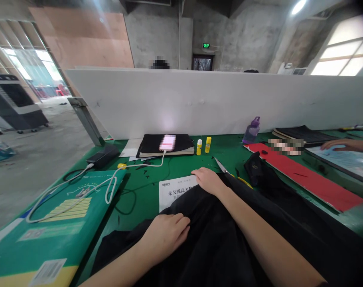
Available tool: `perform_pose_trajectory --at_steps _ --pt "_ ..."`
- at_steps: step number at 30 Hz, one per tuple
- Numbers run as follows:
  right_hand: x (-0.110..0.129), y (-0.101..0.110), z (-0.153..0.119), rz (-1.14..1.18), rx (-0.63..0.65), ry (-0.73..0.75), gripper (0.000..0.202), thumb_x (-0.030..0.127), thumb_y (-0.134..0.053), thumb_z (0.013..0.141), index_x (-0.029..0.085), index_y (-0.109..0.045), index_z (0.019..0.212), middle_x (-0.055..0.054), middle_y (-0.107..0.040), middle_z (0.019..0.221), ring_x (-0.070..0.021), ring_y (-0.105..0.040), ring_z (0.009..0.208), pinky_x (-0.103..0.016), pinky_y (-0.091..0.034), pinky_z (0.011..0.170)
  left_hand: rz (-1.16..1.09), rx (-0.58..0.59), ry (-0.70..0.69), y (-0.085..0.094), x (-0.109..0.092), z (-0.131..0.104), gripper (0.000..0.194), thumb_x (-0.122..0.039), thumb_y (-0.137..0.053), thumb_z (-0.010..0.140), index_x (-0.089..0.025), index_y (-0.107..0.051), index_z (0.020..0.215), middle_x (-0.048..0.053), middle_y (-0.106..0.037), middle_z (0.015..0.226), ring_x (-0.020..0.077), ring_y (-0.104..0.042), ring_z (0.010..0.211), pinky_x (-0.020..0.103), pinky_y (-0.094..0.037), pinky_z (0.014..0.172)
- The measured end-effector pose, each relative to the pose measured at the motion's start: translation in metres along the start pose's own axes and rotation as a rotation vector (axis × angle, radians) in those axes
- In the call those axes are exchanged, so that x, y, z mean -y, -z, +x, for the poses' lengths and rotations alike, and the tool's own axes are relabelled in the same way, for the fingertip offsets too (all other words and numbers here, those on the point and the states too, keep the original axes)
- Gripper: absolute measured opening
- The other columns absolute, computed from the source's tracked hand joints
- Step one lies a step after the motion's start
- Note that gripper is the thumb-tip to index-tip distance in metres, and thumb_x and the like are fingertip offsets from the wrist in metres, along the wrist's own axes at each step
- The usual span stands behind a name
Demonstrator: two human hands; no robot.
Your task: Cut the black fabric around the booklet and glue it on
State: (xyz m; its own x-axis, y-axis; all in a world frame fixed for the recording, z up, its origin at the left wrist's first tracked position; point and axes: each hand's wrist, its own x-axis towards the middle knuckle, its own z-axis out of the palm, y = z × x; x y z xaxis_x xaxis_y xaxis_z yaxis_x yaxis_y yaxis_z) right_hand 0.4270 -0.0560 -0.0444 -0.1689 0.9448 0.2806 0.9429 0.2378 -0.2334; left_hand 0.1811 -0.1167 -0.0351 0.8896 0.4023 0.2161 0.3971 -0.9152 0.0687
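Black cloth (pixel 211 235), perhaps a garment, is spread over the near part of the green table and covers much of a white booklet (pixel 169 191) with Chinese print. My left hand (pixel 171 233) lies on the cloth with its fingers curled together into the fabric. Farther forward, my right hand (pixel 210 181) is closed at the cloth's upper edge, its fingertips over the booklet's top right part. What is under its palm is hidden. Just right of that hand lies a pair of scissors (pixel 221 165) with yellow handles, partly behind the cloth.
Two glue sticks (pixel 208 144) stand near a black notebook (pixel 142 145) bearing a charging phone (pixel 168 142). A white cable crosses a green book (pixel 88 223) at left. Rightward are a purple bottle (pixel 252 131), a red folder (pixel 307 175) and another person's hand (pixel 340 144). A white partition (pixel 199 103) stands behind.
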Motion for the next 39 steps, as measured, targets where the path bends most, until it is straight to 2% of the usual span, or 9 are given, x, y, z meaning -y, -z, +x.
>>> perform_pose_trajectory --at_steps 3,7,12,19,23,26,29,33,39 --pt "0.012 -0.001 0.003 -0.063 0.010 -0.044 0.025 0.020 -0.042 0.089 0.015 -0.061 0.104 -0.013 -0.066 0.095 -0.0254 -0.058 0.095 -0.036 -0.040 0.087 -0.021 0.012 0.036 -0.001 -0.001 0.001 0.018 -0.022 -0.040 0.092 -0.021 -0.058 0.094 0.000 -0.064 0.077 0.0169 -0.064 0.064 0.027 -0.047 0.055" --pt "0.024 -0.007 0.007 -0.076 0.017 -0.099 0.031 0.037 -0.044 0.090 0.012 -0.059 0.101 -0.017 -0.063 0.098 -0.0297 -0.054 0.099 -0.040 -0.038 0.087 -0.050 0.012 0.070 -0.001 -0.001 0.002 0.018 -0.022 -0.041 0.091 -0.022 -0.058 0.097 -0.001 -0.065 0.079 0.0174 -0.065 0.066 0.028 -0.048 0.057" --pt "0.020 -0.009 0.010 0.030 0.036 -0.163 0.037 0.048 -0.046 0.088 0.015 -0.061 0.093 -0.014 -0.062 0.100 -0.0280 -0.052 0.101 -0.039 -0.036 0.088 -0.043 -0.025 0.050 -0.001 0.000 0.002 0.016 -0.022 -0.043 0.091 -0.021 -0.058 0.094 -0.001 -0.064 0.076 0.0166 -0.064 0.065 0.027 -0.046 0.054" --pt "-0.002 0.009 0.012 0.340 0.214 -0.236 0.046 0.062 -0.053 0.078 0.019 -0.067 0.084 -0.002 -0.067 0.079 -0.0153 -0.058 0.069 -0.024 -0.040 0.059 0.064 -0.356 -0.150 0.011 -0.010 -0.002 0.014 -0.016 -0.046 0.088 -0.018 -0.058 0.081 -0.002 -0.055 0.060 0.0144 -0.052 0.050 0.028 -0.038 0.046" --pt "0.001 0.013 0.005 0.452 0.202 -0.299 0.045 0.063 -0.062 0.069 0.019 -0.070 0.073 -0.001 -0.063 0.065 -0.0157 -0.056 0.064 -0.024 -0.037 0.057 0.069 -0.426 -0.237 0.015 -0.019 -0.005 0.009 -0.013 -0.051 0.084 -0.017 -0.058 0.080 -0.002 -0.053 0.058 0.0141 -0.048 0.050 0.028 -0.035 0.044" --pt "0.001 0.019 0.001 0.632 0.015 -0.395 0.043 0.060 -0.068 0.064 0.018 -0.070 0.074 0.000 -0.062 0.066 -0.0145 -0.053 0.064 -0.024 -0.037 0.056 0.033 -0.510 -0.211 0.017 -0.018 -0.009 0.006 -0.011 -0.056 0.080 -0.016 -0.058 0.082 -0.001 -0.056 0.060 0.0145 -0.049 0.055 0.028 -0.036 0.049" --pt "-0.011 0.030 -0.001 0.853 -0.326 -0.461 0.042 0.057 -0.073 0.059 0.018 -0.069 0.075 0.002 -0.058 0.063 -0.0116 -0.049 0.058 -0.023 -0.036 0.052 -0.011 -0.668 -0.180 0.027 -0.008 -0.015 0.012 -0.007 -0.058 0.076 -0.016 -0.059 0.084 0.001 -0.060 0.063 0.0150 -0.051 0.060 0.029 -0.040 0.055" --pt "-0.031 0.042 -0.002 0.986 -0.646 -0.535 0.043 0.058 -0.068 0.065 0.018 -0.066 0.080 0.004 -0.054 0.060 -0.0090 -0.044 0.051 -0.022 -0.035 0.047 0.022 -0.823 -0.146 0.042 0.011 -0.018 0.014 -0.005 -0.059 0.075 -0.016 -0.060 0.084 0.003 -0.063 0.067 0.0157 -0.053 0.063 0.030 -0.041 0.059" --pt "-0.048 0.043 -0.002 1.393 -1.096 -0.611 0.039 0.053 -0.071 0.066 0.017 -0.061 0.076 0.001 -0.063 0.067 -0.0124 -0.057 0.057 -0.025 -0.049 0.052 0.140 -0.779 -0.095 0.025 0.009 -0.012 0.007 -0.014 -0.064 0.078 -0.020 -0.063 0.080 0.001 -0.067 0.078 0.0171 -0.058 0.074 0.035 -0.042 0.073"
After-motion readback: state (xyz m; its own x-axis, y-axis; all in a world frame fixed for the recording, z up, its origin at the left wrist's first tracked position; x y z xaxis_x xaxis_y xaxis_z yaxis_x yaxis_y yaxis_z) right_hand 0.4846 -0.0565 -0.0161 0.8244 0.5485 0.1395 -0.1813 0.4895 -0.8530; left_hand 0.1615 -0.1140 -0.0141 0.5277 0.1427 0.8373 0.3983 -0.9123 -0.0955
